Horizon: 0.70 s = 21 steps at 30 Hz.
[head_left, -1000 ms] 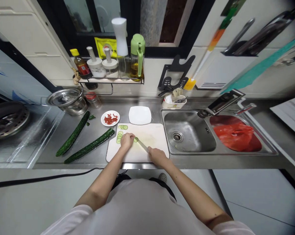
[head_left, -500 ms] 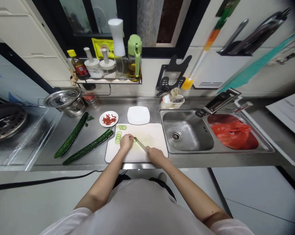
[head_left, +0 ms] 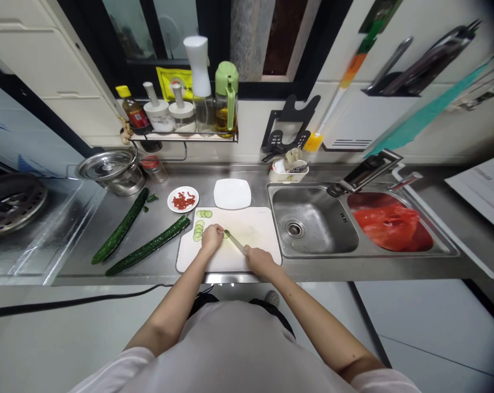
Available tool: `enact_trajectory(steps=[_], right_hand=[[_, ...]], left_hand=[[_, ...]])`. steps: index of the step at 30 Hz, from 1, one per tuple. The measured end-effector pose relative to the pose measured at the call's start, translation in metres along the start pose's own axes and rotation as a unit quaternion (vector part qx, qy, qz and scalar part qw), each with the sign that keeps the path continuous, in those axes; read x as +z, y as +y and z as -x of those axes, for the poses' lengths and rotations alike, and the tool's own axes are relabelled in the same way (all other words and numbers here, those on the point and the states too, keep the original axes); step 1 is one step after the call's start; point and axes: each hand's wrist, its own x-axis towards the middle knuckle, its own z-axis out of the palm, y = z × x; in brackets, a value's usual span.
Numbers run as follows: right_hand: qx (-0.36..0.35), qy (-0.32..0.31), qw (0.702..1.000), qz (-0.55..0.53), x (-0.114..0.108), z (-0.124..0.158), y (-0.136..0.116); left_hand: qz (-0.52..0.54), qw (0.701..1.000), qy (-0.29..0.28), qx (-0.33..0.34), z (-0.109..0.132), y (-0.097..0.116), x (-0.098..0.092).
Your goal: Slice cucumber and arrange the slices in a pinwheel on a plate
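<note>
My right hand (head_left: 262, 260) is wrapped round the handle of a kitchen knife (head_left: 236, 242). Its blade slants up and left across the white cutting board (head_left: 257, 224). At the blade's tip lies a cucumber slice (head_left: 226, 234), partly covered by the knife. My left hand (head_left: 212, 239) is closed, with thumb and fingertips pinched beside that tip; what they hold is too small to make out. Left of this hand, overlapping cucumber slices (head_left: 198, 231) form a short column, with a row of more slices (head_left: 204, 214) above it on the board.
Left of the board lie two long cucumbers (head_left: 148, 246) (head_left: 120, 228) and cut ends (head_left: 152, 197). Behind it stand a plate of chopped red pieces (head_left: 183, 200) and a white plate (head_left: 232, 194). A double sink (head_left: 314, 218) is to the right, a steel pot (head_left: 111, 172) back left.
</note>
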Motion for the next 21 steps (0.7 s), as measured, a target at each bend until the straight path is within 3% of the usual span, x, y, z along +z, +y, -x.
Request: enact_trajectory(steps=[21], right_hand=[[0.001,0.014,1.0,-0.012,0.0058,-0.0022,0.0027]], left_hand=[[-0.032,0.999,0.001,-0.014,-0.0012,0.004,0.0015]])
